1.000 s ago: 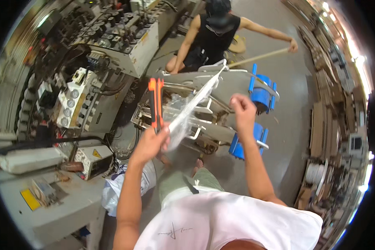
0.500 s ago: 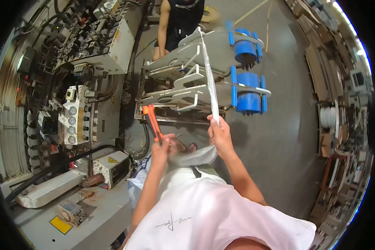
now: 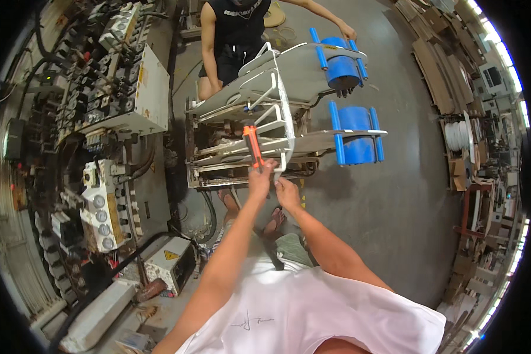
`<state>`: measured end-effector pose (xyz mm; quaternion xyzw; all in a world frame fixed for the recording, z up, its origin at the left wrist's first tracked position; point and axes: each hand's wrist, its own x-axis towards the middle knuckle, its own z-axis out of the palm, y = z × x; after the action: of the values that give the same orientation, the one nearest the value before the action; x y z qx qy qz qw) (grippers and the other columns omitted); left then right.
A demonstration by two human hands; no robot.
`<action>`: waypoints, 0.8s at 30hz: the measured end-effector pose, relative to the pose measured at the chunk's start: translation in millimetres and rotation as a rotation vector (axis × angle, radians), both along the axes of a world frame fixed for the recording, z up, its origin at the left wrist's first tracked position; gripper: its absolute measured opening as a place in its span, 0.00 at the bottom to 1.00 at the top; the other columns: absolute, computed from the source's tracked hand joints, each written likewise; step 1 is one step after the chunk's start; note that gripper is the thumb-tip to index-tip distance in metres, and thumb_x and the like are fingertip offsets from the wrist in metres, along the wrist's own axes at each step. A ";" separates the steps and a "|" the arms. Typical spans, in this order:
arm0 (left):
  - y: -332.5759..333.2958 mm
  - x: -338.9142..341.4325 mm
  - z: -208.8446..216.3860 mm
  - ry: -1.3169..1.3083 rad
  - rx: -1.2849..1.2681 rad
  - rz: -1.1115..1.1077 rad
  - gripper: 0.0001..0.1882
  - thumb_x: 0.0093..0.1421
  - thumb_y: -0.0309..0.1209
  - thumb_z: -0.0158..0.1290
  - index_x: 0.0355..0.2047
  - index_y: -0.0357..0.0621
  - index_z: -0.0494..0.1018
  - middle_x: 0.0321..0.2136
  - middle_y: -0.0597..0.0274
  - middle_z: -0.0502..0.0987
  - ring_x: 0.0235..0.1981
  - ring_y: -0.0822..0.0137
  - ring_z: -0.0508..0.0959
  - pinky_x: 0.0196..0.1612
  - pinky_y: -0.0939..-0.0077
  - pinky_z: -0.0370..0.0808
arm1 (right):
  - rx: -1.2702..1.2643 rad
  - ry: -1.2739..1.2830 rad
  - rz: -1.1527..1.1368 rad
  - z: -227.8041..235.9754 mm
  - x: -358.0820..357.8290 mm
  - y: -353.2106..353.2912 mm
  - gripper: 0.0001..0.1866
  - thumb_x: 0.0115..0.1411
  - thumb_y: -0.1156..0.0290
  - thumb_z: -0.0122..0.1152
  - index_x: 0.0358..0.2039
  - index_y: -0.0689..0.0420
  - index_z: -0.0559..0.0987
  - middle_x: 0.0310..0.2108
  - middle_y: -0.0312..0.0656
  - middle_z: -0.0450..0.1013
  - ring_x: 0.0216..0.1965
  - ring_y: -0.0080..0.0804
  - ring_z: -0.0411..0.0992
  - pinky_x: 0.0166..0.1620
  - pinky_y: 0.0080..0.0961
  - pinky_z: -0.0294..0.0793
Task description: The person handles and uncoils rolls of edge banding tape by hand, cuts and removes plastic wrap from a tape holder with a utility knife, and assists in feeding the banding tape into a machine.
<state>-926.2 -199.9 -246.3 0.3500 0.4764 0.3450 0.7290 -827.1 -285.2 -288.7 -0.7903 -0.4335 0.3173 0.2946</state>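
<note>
So yeah, most of it is carried by a smooth grey floor (image 3: 383, 206). A low metal machine with long grey plates and blue cylinders (image 3: 312, 141) is stood right on it, and a flat tan disc (image 3: 274, 16) is laid near the top. At lower left, a grey metal bench (image 3: 174, 312) is topped by a white box with a yellow warning triangle (image 3: 166, 268) and a long off-white housing (image 3: 97, 315).

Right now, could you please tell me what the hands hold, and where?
The left hand grips an orange-and-black elongated tool by its lower end; the right hand seemingly pinches a translucent plastic strip near its lower end.
</note>
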 end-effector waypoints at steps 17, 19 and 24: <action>52.8 -14.4 2.5 0.365 0.360 -0.460 0.08 0.60 0.29 0.48 0.35 0.38 0.73 0.31 0.42 0.74 0.38 0.40 0.71 0.41 0.49 0.67 | -0.120 -0.260 -0.096 25.6 -8.3 33.4 0.13 0.54 0.72 0.59 0.40 0.60 0.79 0.36 0.52 0.74 0.40 0.50 0.72 0.44 0.39 0.71; 60.0 -19.7 8.6 0.258 0.506 -0.347 0.09 0.60 0.30 0.48 0.35 0.37 0.72 0.28 0.39 0.74 0.35 0.37 0.72 0.38 0.48 0.67 | -0.114 -0.249 -0.154 48.1 -2.8 35.3 0.12 0.54 0.73 0.59 0.39 0.61 0.79 0.34 0.51 0.74 0.37 0.48 0.72 0.42 0.38 0.71; 87.2 -37.8 25.1 0.313 0.296 -0.654 0.14 0.63 0.36 0.46 0.33 0.36 0.73 0.27 0.39 0.75 0.33 0.36 0.74 0.36 0.47 0.68 | -0.062 -0.291 -0.381 120.9 4.1 50.4 0.09 0.55 0.76 0.58 0.36 0.63 0.80 0.29 0.48 0.74 0.30 0.40 0.73 0.37 0.32 0.72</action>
<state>-964.0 -112.7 -221.3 0.6334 0.3901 0.1018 0.6605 -823.0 -234.8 -167.8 -0.9039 -0.3044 0.1518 0.2593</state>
